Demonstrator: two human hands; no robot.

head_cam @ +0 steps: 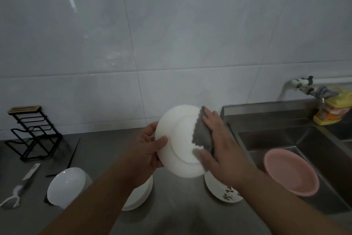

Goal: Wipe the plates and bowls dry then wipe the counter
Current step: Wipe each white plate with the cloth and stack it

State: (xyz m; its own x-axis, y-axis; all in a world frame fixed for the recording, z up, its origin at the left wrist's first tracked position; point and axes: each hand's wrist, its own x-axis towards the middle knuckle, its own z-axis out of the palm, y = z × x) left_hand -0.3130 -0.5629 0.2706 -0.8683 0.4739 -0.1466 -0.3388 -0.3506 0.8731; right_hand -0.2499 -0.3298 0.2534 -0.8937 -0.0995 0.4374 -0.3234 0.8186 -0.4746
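white plate (181,139): held above tabletop (106,151), underside showing; left hand (146,149) grips its 9 o'clock rim; right hand (219,143), flat fingers, presses grey cloth (202,132) at 3 o'clock. white bowl (65,187) at 8 o'clock, plate stack (141,194) beneath, pink basin (291,172) in sink (323,139) at 4 o'clock.
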